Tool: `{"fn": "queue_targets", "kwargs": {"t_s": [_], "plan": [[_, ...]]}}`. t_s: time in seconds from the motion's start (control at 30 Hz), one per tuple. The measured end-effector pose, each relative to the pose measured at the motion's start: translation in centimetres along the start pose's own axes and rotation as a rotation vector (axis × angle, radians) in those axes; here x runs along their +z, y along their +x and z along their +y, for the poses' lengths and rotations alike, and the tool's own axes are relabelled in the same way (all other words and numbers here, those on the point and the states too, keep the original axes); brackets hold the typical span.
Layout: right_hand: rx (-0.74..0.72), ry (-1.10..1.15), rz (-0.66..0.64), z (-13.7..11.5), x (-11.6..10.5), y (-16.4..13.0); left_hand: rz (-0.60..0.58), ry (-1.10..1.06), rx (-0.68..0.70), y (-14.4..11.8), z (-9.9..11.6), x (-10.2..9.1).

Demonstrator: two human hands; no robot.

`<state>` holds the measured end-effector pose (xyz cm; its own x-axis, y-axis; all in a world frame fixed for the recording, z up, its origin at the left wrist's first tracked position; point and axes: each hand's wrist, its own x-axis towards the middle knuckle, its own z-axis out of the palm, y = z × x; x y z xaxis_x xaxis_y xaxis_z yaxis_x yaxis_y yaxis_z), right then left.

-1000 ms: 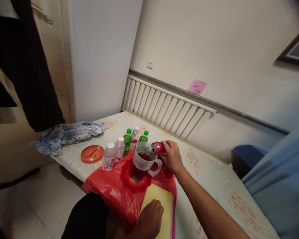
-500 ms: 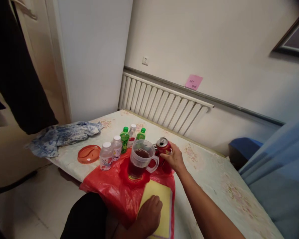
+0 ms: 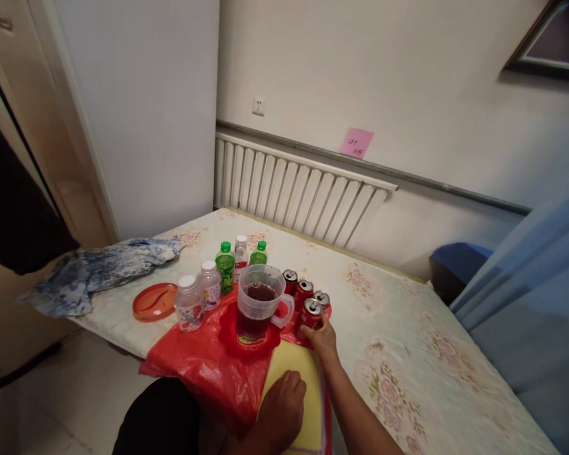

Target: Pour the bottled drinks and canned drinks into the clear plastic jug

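While the flowered counter (image 3: 408, 328) carries everything, the red plastic bag (image 3: 203, 360) lies spread under the drinks, likely to catch drips. On it stands your clear pitcher (image 3: 258, 309), part full of dark liquid, handle toward you. Your left hand (image 3: 279, 414) lies flat and unclenched on the yellow pad (image 3: 308, 379), pinning it. Your right hand (image 3: 320, 335) grasps the nearest red can (image 3: 309, 314), upright, just right of the pitcher, beside three other cans (image 3: 303, 287).

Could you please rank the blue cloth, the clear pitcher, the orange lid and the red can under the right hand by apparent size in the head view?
1. blue cloth
2. clear pitcher
3. orange lid
4. red can
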<state>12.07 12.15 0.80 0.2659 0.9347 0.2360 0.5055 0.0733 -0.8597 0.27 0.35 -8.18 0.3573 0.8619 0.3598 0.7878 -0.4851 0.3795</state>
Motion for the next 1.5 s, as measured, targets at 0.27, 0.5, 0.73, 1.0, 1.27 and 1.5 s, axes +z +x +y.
{"fn": "queue_targets", "kwargs": {"t_s": [0.27,0.5,0.73,1.0,1.27,1.5], "plan": [[-0.017,-0.009,0.054,2.4,3.6,0.3,0.002,0.000,0.002,0.1,-0.1,0.3],[-0.102,-0.036,0.114,3.9,2.5,-0.4,-0.028,0.011,0.012,0.3,-0.2,0.0],[-0.398,-0.191,0.033,7.4,-2.2,-7.4,-0.054,-0.014,0.022,0.8,-0.1,-0.9],[-0.551,-0.371,-0.021,10.1,-2.3,-12.1,-0.050,-0.066,-0.046,-0.2,0.3,-3.4],[-0.510,-0.370,0.018,9.4,-2.6,-12.4,-0.023,-0.034,-0.443,-3.4,-1.2,-6.5],[-0.399,-0.383,0.054,10.0,-2.8,-12.5,-0.114,-0.089,-0.610,-2.9,-1.6,-6.5]]}}
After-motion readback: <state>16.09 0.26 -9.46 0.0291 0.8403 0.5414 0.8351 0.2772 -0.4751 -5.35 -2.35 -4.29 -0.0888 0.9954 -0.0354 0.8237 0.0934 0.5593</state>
